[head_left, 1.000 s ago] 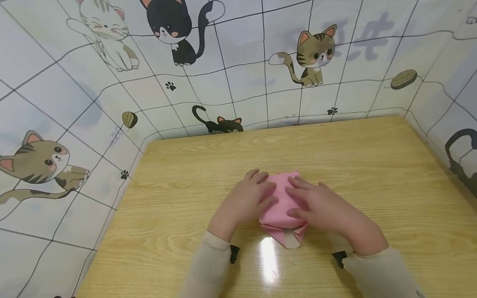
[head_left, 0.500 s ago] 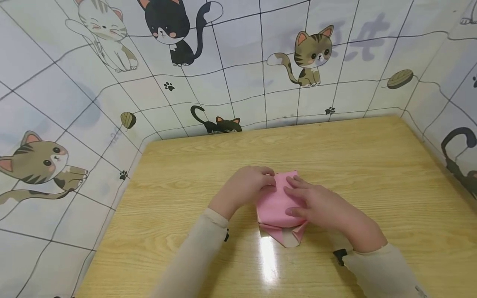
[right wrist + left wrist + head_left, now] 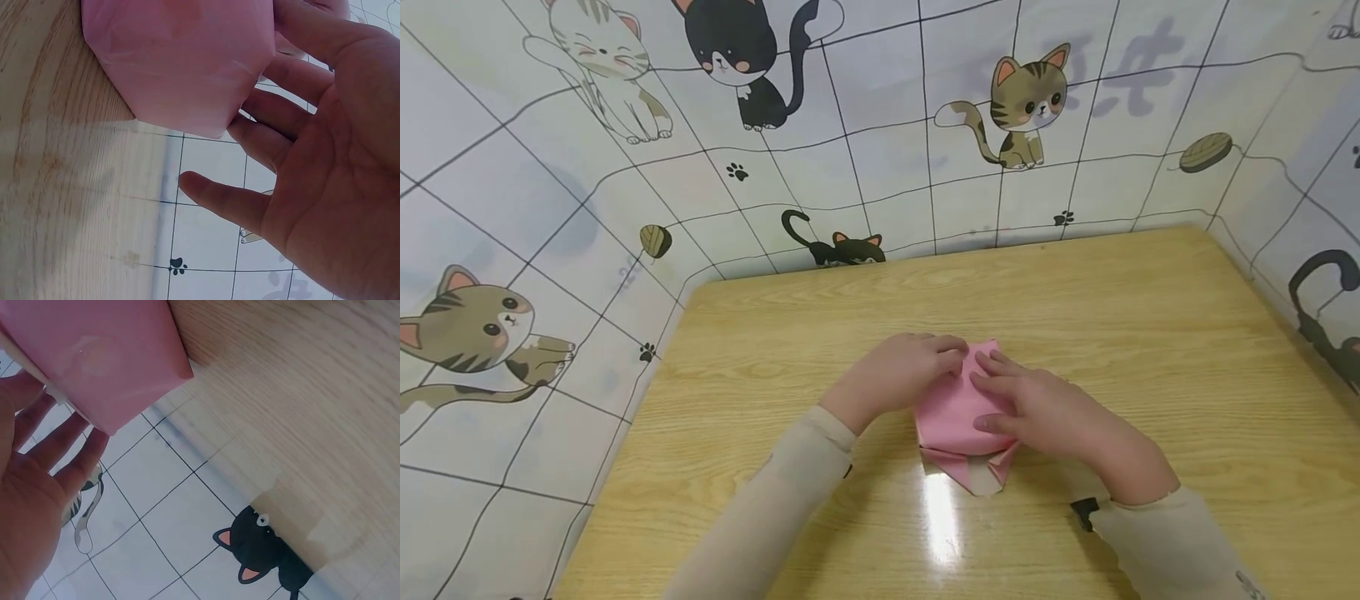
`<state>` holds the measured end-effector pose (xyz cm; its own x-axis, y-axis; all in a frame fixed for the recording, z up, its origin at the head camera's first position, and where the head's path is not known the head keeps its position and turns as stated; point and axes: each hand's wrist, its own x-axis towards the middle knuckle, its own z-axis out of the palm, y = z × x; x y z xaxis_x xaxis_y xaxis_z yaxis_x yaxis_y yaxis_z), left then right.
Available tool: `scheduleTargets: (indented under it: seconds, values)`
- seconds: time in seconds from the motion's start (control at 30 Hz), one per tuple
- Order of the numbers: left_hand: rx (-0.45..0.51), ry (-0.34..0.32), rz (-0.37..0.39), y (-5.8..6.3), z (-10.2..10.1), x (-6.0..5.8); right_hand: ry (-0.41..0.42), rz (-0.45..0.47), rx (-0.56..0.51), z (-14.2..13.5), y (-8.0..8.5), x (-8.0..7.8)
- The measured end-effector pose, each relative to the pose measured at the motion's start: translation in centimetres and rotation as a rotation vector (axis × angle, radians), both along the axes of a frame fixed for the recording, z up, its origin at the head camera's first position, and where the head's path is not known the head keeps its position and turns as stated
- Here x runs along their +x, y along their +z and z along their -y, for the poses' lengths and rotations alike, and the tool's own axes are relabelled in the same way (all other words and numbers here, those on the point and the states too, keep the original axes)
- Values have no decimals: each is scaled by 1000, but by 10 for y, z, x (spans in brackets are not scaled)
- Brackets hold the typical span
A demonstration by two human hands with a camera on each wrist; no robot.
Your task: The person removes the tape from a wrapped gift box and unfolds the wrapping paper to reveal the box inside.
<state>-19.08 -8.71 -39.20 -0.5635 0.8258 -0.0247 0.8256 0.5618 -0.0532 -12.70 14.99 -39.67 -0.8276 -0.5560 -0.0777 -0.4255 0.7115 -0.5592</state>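
Note:
A folded pink paper piece [image 3: 962,412], box-like with a flat top, stands on the wooden table. Its pale inner side shows in a pointed flap at the near end. My left hand [image 3: 895,371] reaches over the far left part of the top, fingers bent, tips touching the paper. In the left wrist view these fingers [image 3: 90,450] meet the top edge beside a small white bit. From the right, my right hand [image 3: 1048,408] rests spread fingers on the top. The right wrist view shows its little finger [image 3: 225,201] apart from the paper.
Behind the wooden table [image 3: 760,333] and along its sides rises a white sheet [image 3: 895,175] with a grid and cartoon cats. Light glares off the tabletop near the flap. Both forearms wear pale sleeves [image 3: 790,492].
My left hand has drawn its spread fingers together and shifted toward the paper's far edge, then slightly right across the top. The right hand and the pink paper have hardly moved.

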Motion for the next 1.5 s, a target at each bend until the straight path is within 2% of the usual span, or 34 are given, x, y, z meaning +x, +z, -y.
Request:
scheduleTargets:
  seconds: [0.23, 0.4, 0.53, 0.67, 0.83, 1.13, 1.5]
  values:
    - [-189, 26, -75, 0, -12, -1, 1, -17, 3, -1, -1, 0]
    - [-198, 14, -89, -2, -18, -8, 2, -9, -10, -1, -3, -1]
    - [-138, 69, -23, -2, -19, -16, 6, -9, -23, -1, -2, -1]
    - [-62, 159, 48, -1, -18, -20, -2, -22, -8, -1, -1, -1]
    - [26, 271, 119, -5, -17, -24, -5, -15, -2, 0, 0, -1]
    - [264, 452, 320, -12, -15, -32, 2, 2, -6, 2, -1, -3]
    - [437, 574, 395, -20, -18, -40, 1, 2, 3, 1, 1, -2]
